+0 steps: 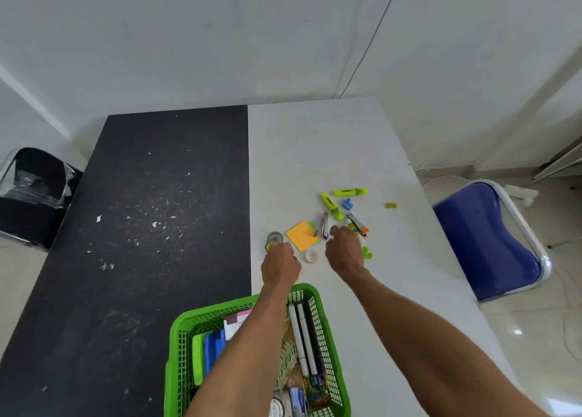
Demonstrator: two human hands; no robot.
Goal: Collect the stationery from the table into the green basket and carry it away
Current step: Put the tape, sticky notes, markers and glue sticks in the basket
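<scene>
The green basket [220, 311] stands at the table's near edge, holding markers, pens and other stationery. My left hand [280, 263] reaches past it, its fingers curled over a small yellow tape roll [270, 246] beside a clear tape roll [275, 237]. My right hand [343, 249] hovers with spread fingers over a silver stapler [324, 226] and a few pens [359, 224]. Between the hands lie orange sticky notes [302, 235] and a small tape roll [311, 256]. Farther off are two yellow highlighters [349, 192], a blue sharpener [347, 204] and a small green piece [390, 205].
The table has a black left half [157, 227] and a white right half [315, 148]. A blue chair [491, 243] stands to the right, and a black chair [31, 189] to the left. A white wall runs close behind the table.
</scene>
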